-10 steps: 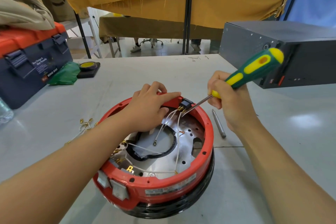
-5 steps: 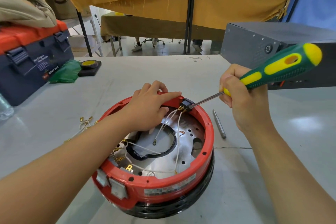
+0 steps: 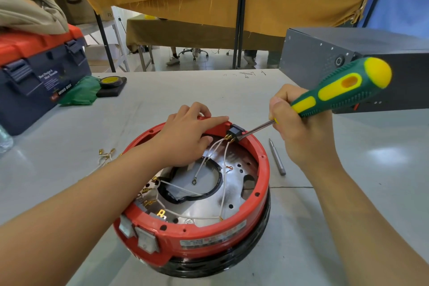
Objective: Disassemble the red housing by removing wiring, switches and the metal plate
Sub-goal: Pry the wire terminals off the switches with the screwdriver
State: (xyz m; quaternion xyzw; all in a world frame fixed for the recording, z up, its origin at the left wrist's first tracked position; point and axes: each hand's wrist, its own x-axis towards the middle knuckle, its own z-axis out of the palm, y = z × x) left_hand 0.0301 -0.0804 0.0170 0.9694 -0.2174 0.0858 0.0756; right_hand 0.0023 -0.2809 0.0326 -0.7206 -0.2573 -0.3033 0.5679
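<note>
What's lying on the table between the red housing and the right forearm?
A loose metal bit lies there on the bare table, seen in the head view.

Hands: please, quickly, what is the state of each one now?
Left hand: open, fingers resting on the rim of the red housing.
Right hand: closed around the green-yellow screwdriver.
</note>
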